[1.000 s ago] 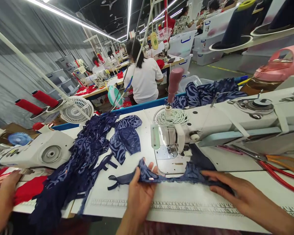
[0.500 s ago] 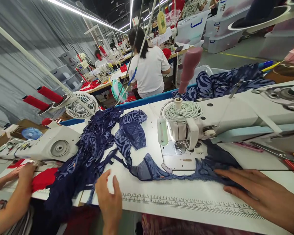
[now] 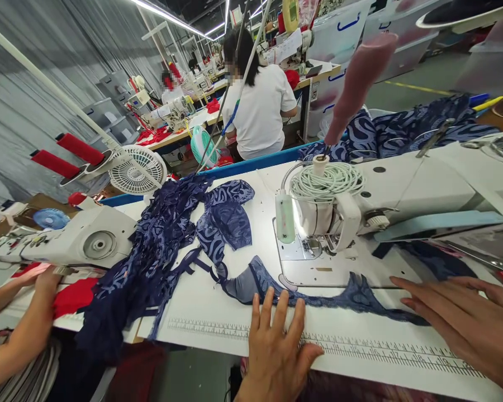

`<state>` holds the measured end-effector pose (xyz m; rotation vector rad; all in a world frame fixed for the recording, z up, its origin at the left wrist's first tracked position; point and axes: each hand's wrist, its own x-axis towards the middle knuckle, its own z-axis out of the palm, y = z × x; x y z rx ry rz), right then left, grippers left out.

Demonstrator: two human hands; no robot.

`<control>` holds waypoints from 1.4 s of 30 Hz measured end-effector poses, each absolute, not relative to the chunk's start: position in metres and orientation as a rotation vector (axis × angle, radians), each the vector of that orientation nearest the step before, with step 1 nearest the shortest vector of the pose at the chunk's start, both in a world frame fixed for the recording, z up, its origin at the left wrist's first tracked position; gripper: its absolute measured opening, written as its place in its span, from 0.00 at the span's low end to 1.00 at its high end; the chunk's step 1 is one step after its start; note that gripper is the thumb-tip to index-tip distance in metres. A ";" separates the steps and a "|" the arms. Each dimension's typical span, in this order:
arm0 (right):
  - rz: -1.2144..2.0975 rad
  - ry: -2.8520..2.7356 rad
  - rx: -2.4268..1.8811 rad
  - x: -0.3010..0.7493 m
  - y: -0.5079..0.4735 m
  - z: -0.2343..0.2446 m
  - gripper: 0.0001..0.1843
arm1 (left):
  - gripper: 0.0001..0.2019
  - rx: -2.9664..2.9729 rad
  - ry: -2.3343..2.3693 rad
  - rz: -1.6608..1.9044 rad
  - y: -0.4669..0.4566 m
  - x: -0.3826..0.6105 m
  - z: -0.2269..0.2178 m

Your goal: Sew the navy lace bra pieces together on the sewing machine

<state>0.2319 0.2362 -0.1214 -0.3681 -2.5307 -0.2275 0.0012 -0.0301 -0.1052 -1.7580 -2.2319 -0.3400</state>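
A navy lace garment piece lies stretched across the white table in front of the sewing machine. My left hand lies flat with fingers spread, fingertips touching the lace near its left cup. Stretched out flat, my right hand presses on the lace's right end, holding nothing. A printed ruler strip runs along the table's front edge between my hands.
A heap of navy patterned pieces lies to the left. A co-worker's hands work red fabric at the neighbouring machine. A white fan, red thread cones, and a seated person in white are behind.
My left hand moved right from the table's edge onto the lace. The lace has slid left and lies flatter; my right hand stays on its right end.
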 end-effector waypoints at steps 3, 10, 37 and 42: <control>-0.438 -2.607 -0.271 0.226 0.243 -0.114 0.20 | 0.34 -1.759 -2.247 -0.373 -0.030 0.003 -0.100; 0.037 -2.508 -0.098 0.168 0.182 -0.086 0.25 | 0.17 -1.728 -2.231 -0.607 -0.024 -0.008 -0.078; 0.119 -2.504 -0.073 0.134 0.209 -0.080 0.16 | 0.22 -2.028 -2.325 -0.531 0.056 -0.023 -0.079; 0.125 -2.489 -0.126 0.136 0.209 -0.087 0.14 | 0.23 -2.074 -2.374 -0.451 0.063 -0.030 -0.073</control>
